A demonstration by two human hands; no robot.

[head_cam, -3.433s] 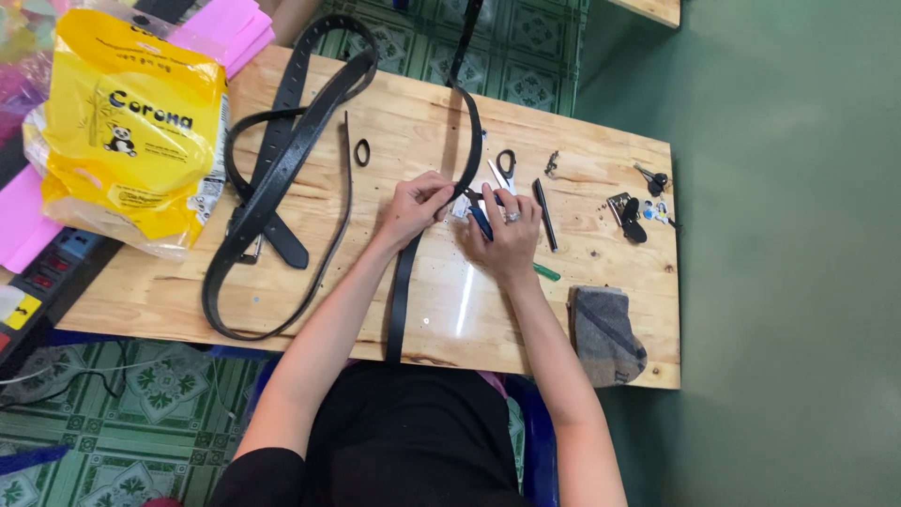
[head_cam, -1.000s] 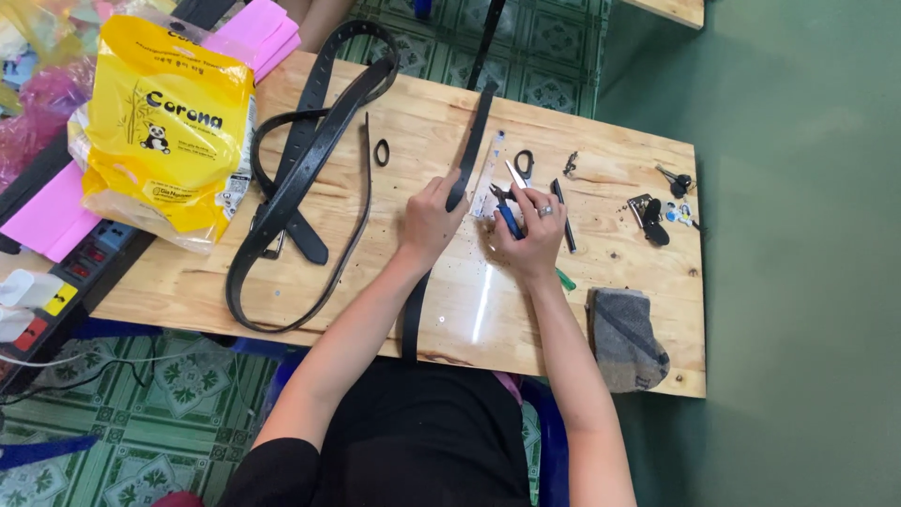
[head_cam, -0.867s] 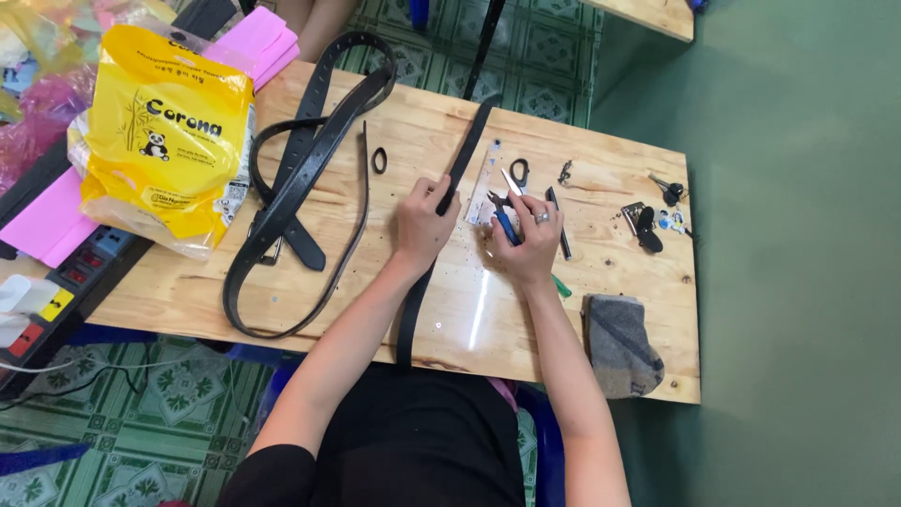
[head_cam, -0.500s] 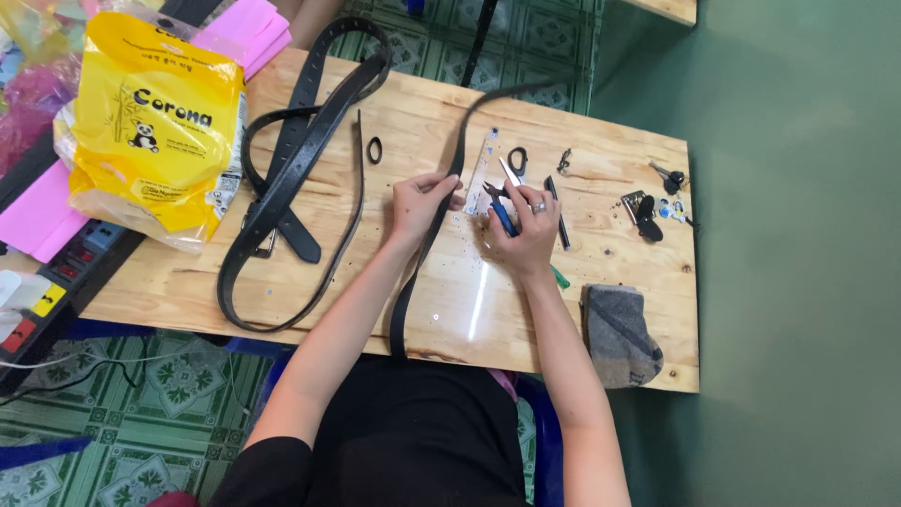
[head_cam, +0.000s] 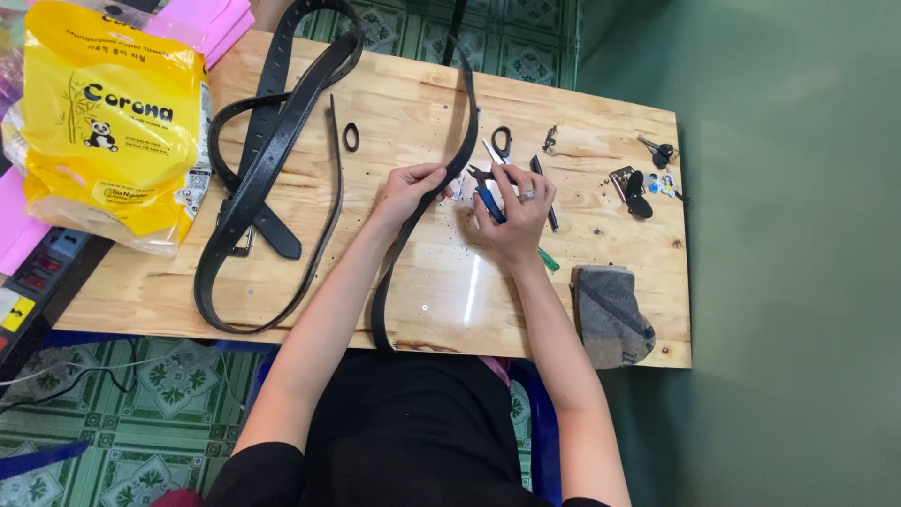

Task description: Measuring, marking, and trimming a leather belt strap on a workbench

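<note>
two bare hands work at the middle of a pale wooden counter (head_cam: 422,310). the left hand (head_cam: 410,191) has its fingers (head_cam: 427,171) pinched around a long black belt strap (head_cam: 413,239), gripping it where the strap bends; from there the strap runs up and away past the far edge of the counter, and the other way it slants down toward the person and hangs over the near edge. the right hand (head_cam: 514,211) is curled shut around blue-handled pliers (head_cam: 485,191), whose dark nose points toward the strap just beside the left hand's fingertips; whether the nose touches the strap cannot be told. a ring shows on one finger of that hand.

just beyond the right hand lie small black-handled scissors (head_cam: 500,143) and a dark pen-like tool (head_cam: 542,188), with a green-tipped tool (head_cam: 548,259) poking out from under the wrist. further right sits a cluster of small black metal parts and keys (head_cam: 643,183), and near the right front corner a folded grey cloth (head_cam: 610,314). to the left, several more black belts (head_cam: 267,178) lie looped over each other, a small black oval loop (head_cam: 351,137) beside them. a yellow plastic bag (head_cam: 108,122) rests on the left end, pink packets (head_cam: 202,19) behind it.
</note>
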